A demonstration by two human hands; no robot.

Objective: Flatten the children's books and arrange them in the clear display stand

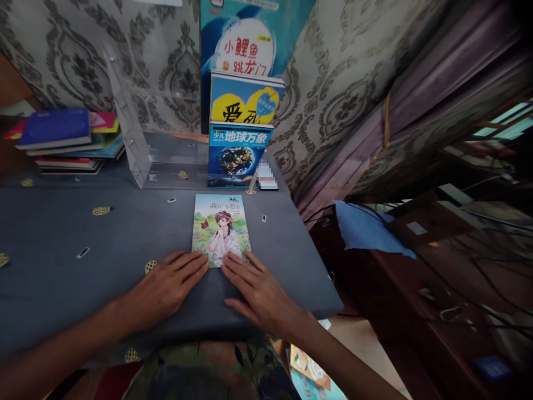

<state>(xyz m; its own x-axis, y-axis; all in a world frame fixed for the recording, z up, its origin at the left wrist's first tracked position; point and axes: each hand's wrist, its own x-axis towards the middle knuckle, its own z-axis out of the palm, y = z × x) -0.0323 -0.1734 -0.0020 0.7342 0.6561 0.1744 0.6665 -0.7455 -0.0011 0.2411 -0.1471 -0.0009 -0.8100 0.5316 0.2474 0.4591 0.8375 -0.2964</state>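
Observation:
A small book (222, 225) with a drawn figure and a butterfly on its cover lies flat on the grey tablecloth (125, 250). On its lower left corner rest the fingertips of my left hand (177, 276), stretched out flat. My right hand (259, 289) lies flat over the lower right part of the book, fingers extended and thumb apart. Behind the book, a clear acrylic rack (135, 133) holds a blue book with a globe (237, 158), a blue and yellow book (245, 100) and a tall teal book (258, 28) in tiers.
A stack of books (62, 130) sits at the back left of the table. Patterned wallpaper (345, 72) and a mauve curtain (420, 89) rise behind. Right of the table edge stands a dark cabinet (387, 294) with cables and a blue cloth (368, 228). More books (310, 369) lie below the table's front edge.

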